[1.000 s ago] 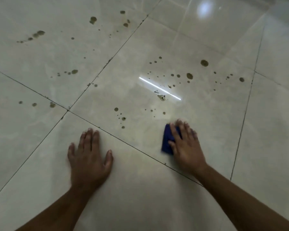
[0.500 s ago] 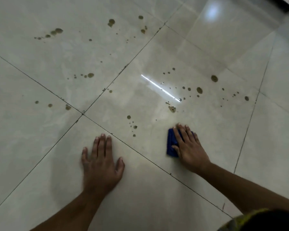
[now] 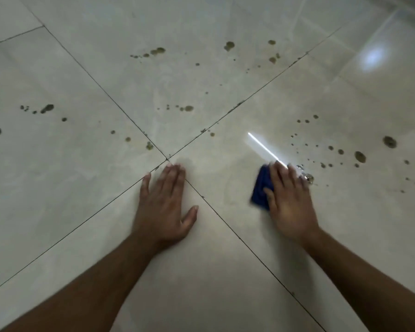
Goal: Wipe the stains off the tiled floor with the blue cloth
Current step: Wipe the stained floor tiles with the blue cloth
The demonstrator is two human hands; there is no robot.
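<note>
From my remote feed I took the crossing of the grout lines [image 3: 167, 159] as my landmark. The left hand [image 3: 164, 207] lay flat on the tiled floor [image 3: 201, 271] just below that crossing, fingers straight and close together with the thumb spread to the side, its fingertips nearly touching the crossing; it held nothing. The right hand [image 3: 288, 200] was well to the right of the crossing, pressed down on the blue cloth [image 3: 261, 188] with its fingers extended and slightly spread over the fabric. I saw the cloth poke out from under the thumb side of that hand, lying on the tile to the lower right of the crossing. The hand looked motion-blurred, so I could not tell whether the thumb hooked the cloth's edge. Brown stains [image 3: 359, 156] dotted the tile farther right of the crossing, beyond the cloth, and wet-looking droplets [image 3: 308, 177] sat just beside the right fingertips. More stains [image 3: 188, 108] lay above the crossing and others [image 3: 47, 108] far to its left. A bright strip of reflected light [image 3: 264, 147] ran down to the right hand's fingertips.
</note>
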